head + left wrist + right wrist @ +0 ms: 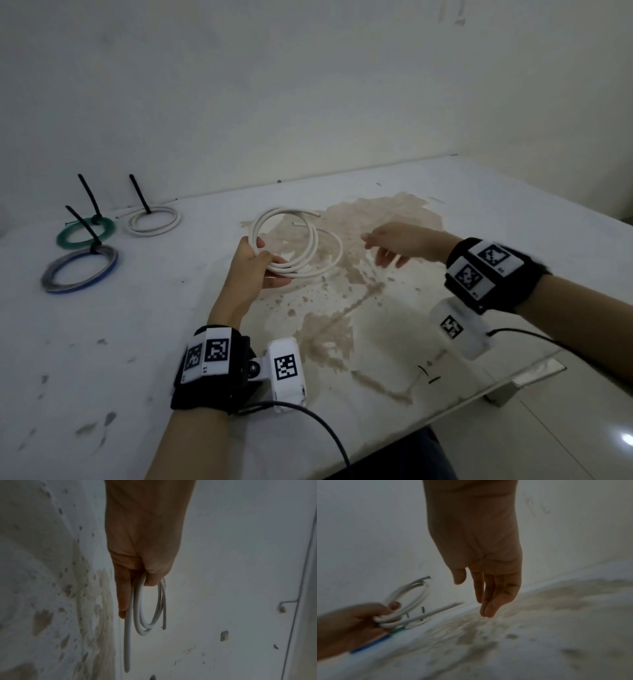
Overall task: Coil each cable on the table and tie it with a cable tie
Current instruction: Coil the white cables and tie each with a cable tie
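Gripping white cable coil [301,246]: left hand [251,270]; right hand [400,245] fingers relaxed, above stained table [479,219].

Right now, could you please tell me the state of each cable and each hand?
White cable: coiled, untied, held.
Far white coil: tied, on the table.
Green coil: tied, on the table.
Blue coil: tied, on the table.
Left hand: grips the white cable.
Right hand: open, holds nothing.
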